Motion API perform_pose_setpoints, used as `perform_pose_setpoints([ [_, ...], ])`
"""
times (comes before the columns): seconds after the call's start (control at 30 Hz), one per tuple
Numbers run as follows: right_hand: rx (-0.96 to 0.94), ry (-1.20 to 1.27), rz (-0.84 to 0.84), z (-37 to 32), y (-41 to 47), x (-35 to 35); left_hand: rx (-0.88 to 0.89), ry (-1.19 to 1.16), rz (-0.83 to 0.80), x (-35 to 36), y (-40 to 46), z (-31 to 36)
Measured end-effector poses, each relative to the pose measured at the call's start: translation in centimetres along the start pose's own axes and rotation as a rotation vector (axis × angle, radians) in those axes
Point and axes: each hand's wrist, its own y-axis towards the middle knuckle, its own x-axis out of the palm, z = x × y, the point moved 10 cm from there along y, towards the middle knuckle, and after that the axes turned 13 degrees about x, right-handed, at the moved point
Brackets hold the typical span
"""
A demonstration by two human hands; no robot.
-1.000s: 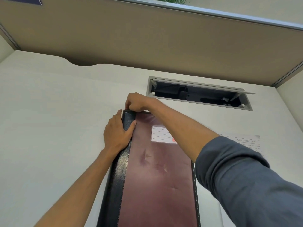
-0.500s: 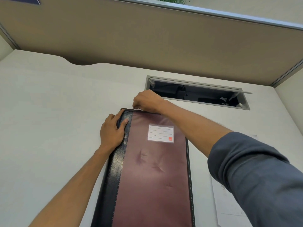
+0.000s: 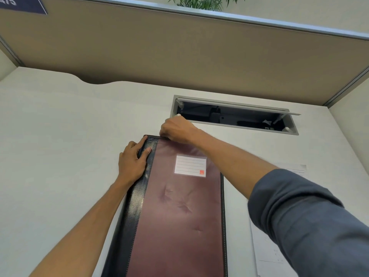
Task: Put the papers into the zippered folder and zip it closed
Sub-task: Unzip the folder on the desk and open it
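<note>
A maroon zippered folder with a black spine and a white label lies lengthwise on the white desk. My left hand presses on the black spine at the folder's far left corner, fingers curled over its edge. My right hand is closed in a pinch on the folder's far edge, near the left corner; the zipper pull itself is hidden under the fingers. A printed paper lies on the desk to the right of the folder, partly covered by my right sleeve.
An open cable tray is recessed in the desk just beyond my right hand. A tan partition wall stands behind the desk, with a plant above it. The white desk stretches to the left.
My right hand has moved rightward from the folder's far left corner along its far edge. The folder now lies flatter and my left hand has slid slightly outward on the spine.
</note>
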Motion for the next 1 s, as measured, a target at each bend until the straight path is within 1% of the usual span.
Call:
perform_pose_setpoints([
  [0.17,-0.074,-0.11,0.017,1.0,-1.6,0.1,-0.003,-0.001,-0.009,0.2,0.1,-0.2],
  [0.33,-0.012,-0.091,-0.009,4.0,-3.8,1.1,0.003,0.008,-0.021,0.3,0.0,-0.1],
  [0.53,0.021,-0.052,-0.021,4.6,-4.4,1.3,0.019,0.069,-0.064,0.7,0.1,0.6],
  [0.6,0.033,-0.026,-0.018,4.4,-4.1,1.0,0.038,0.131,-0.095,0.8,0.2,1.0],
  [0.73,0.043,-0.025,-0.005,4.2,-3.5,0.5,0.088,0.341,-0.158,1.1,0.8,2.1],
  [0.83,0.073,0.0,-0.019,4.3,-3.2,0.3,0.111,0.406,-0.219,2.0,1.9,2.4],
  [0.9,0.074,0.009,-0.021,4.2,-3.1,0.0,0.123,0.397,-0.27,3.2,2.8,2.8],
  [1.0,0.064,0.0,-0.018,4.0,-3.0,-0.1,0.142,0.289,-0.28,4.5,3.9,4.0],
])
